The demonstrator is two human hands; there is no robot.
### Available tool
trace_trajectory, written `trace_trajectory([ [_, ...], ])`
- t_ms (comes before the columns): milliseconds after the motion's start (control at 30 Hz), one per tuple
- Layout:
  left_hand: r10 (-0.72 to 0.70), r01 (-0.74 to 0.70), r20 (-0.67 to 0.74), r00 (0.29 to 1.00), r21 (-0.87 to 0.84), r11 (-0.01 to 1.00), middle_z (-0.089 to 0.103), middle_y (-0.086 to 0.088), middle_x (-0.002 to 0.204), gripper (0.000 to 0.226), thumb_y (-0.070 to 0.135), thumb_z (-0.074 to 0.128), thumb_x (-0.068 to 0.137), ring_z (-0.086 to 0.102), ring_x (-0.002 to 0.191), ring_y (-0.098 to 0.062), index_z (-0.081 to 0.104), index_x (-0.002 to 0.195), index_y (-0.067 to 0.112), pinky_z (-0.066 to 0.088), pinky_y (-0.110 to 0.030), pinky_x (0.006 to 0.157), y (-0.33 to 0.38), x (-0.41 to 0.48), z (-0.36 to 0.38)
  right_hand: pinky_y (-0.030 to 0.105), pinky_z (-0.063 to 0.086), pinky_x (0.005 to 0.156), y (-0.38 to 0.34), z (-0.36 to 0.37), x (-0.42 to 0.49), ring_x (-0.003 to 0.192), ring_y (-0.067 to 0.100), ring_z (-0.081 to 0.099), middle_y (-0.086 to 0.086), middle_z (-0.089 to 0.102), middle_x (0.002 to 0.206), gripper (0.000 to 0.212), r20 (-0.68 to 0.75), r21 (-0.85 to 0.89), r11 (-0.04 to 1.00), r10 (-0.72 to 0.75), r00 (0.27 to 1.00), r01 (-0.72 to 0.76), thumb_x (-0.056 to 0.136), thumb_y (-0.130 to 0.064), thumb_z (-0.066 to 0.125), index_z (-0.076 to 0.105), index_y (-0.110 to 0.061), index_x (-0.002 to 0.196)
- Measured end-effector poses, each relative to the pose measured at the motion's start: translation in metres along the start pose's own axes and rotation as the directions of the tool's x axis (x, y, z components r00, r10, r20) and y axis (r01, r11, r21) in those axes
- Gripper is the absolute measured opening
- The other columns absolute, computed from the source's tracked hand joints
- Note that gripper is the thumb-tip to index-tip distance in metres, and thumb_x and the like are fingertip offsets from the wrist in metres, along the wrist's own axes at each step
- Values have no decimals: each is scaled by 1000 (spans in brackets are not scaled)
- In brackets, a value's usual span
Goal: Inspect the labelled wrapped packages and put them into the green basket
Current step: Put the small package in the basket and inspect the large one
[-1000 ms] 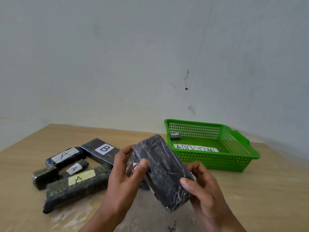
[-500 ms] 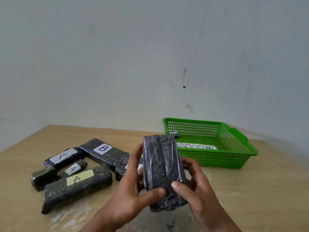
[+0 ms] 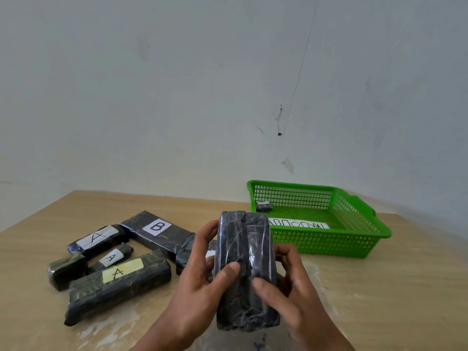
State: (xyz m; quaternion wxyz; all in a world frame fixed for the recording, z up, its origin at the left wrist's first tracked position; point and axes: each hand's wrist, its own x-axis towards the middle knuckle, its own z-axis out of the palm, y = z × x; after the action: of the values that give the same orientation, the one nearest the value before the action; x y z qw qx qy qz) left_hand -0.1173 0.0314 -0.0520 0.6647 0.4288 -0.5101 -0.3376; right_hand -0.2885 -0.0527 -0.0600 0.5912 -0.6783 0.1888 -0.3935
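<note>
Above the table [image 3: 379, 300], both hands now hold the black package [image 3: 244, 269] upright, no longer tilted.

Bare table [image 3: 379, 300] runs open from your hands toward the green basket [image 3: 354, 245] at 1 o'clock. Basket floor mostly free; one small package [image 3: 264, 206] sits in its far-left corner. At 9–10 o'clock, the cluster of wrapped packages [image 3: 116, 282] blocks the tabletop.
</note>
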Motion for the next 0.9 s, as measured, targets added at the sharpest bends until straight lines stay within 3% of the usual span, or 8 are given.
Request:
trace_trajectory([
  [133, -3, 4, -26, 1000, 43, 999, 71, 14, 126, 65, 19, 66, 87, 74, 110, -28, 43, 141, 46, 62, -48, 89, -2, 0, 1, 46, 63, 83, 4, 5, 4, 101, 36, 75, 10, 69, 116, 43, -92, -43, 999, -9, 996, 5, 78, -38, 80, 57, -24, 112],
  [367, -11, 14, -114, 993, 26, 1000, 69, 15, 127, 63, 38, 74, 75, 74, 107, -31, 50, 133, 42, 62, -54, 89, -5, 1, 0, 65, 59, 87, 7, 8, 5, 99, 41, 72, 12, 67, 116, 49, -101, -54, 999, -13, 995, 7, 78, -39, 82, 55, -20, 114],
  [500, -17, 26, -108, 994, 83, 996, 69, 13, 125, 53, 21, 69, 84, 75, 105, -28, 51, 130, 43, 63, -51, 88, -6, 2, 0, 69, 57, 88, 9, 12, 6, 99, 44, 71, 14, 67, 113, 56, -149, -5, 1000, 29, 988, -30, 77, -51, 82, 56, -16, 112],
  [700, -42, 50, -90, 995, 92, 995, 70, 17, 121, 51, 20, 68, 84, 76, 104, -25, 54, 125, 47, 63, -49, 87, -5, 3, 2, 62, 62, 80, 12, 15, 8, 93, 35, 76, 7, 71, 109, 48, -222, -102, 994, 8, 975, -31, 74, -56, 78, 57, -27, 106],
  [833, -77, 81, -50, 996, 105, 991, 74, 6, 122, 53, 20, 72, 84, 75, 105, -28, 56, 129, 43, 62, -53, 89, -4, 2, 2, 49, 62, 90, 6, 9, 8, 109, 24, 75, -5, 70, 128, 68, -147, -60, 998, 10, 989, -19, 76, -56, 79, 53, -39, 136],
  [900, -89, 87, 8, 996, 153, 984, 76, -1, 121, 56, 27, 77, 82, 75, 106, -27, 58, 132, 43, 61, -53, 91, -5, 0, 2, 47, 58, 99, 1, 6, 9, 116, 22, 73, -2, 74, 129, 67, -130, -1, 999, 36, 991, -36, 80, -45, 81, 52, -39, 141],
])
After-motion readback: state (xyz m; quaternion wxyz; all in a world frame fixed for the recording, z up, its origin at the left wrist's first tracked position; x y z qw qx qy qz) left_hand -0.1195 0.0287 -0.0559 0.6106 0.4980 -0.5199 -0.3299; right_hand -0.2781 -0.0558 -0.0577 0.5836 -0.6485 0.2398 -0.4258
